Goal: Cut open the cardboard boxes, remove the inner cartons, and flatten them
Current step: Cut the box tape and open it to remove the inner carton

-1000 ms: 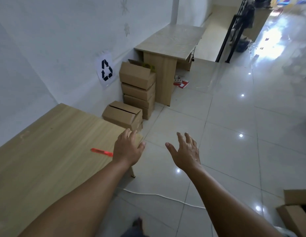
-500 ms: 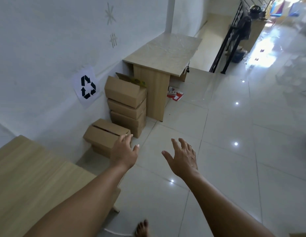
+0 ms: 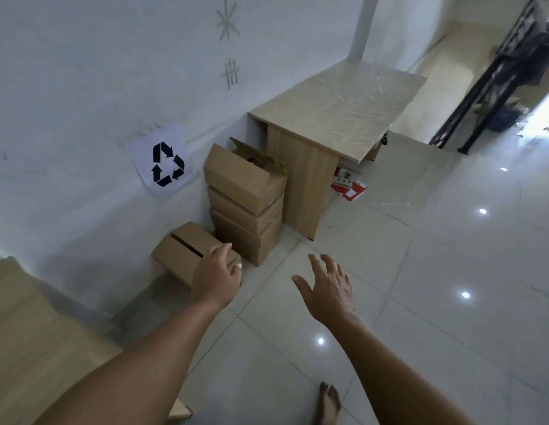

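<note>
Both arms are stretched out toward the cardboard boxes by the wall. The left hand [image 3: 216,276] has relaxed, slightly bent fingers and holds nothing; it overlaps the near corner of the low box [image 3: 187,253] on the floor, though contact cannot be told from this angle. The right hand [image 3: 328,289] is spread with fingers apart, empty, over bare floor tile [image 3: 420,302], well clear of any box. The low box lies alone on the floor against the wall, with a dark gap along its top seam, so it may be partly open already. Just beside it is a stack of boxes [image 3: 247,207], three high, pressed against the side of the far table [image 3: 337,111]; the top one has a flap up. A recycling sign [image 3: 166,162] is stuck on the wall above. A near table [image 3: 28,332] edge shows at lower left. One bare foot [image 3: 328,400] is visible at the bottom. The step looks like fetching a box, probably the low one since it is nearest. To do it well: bring the right hand over to the box's far side, grip both short ends, keep it level so the inner cartons don't slide out of the seam gap, and lift clear of the stack to avoid knocking it over. No cutter is in view.
</note>
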Available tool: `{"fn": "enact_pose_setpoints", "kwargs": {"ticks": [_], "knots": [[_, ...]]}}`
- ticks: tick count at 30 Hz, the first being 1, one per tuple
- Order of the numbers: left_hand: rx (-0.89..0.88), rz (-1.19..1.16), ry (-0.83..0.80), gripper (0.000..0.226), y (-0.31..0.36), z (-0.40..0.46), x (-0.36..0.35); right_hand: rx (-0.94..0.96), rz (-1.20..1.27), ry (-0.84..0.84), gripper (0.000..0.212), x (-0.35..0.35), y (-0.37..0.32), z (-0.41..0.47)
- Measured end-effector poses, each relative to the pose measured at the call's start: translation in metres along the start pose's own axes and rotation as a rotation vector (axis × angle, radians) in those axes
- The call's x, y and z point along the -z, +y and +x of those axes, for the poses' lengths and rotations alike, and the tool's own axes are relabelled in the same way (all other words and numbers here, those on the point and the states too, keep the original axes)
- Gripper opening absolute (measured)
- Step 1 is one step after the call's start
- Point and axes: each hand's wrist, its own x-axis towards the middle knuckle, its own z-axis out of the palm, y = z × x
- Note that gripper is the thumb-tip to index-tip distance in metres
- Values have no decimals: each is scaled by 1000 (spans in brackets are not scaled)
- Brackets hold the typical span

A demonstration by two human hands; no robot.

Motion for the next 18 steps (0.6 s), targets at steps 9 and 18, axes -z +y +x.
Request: {"fn": "enact_pose_setpoints", "kwargs": {"ticks": [9,18], "knots": [[325,-131,140,55,51,52,-53,249,-14,-163,60,26,46,125],[577,-150,280,49,27,75,-74,438,-5,-342,53,-2,19,216]]}}
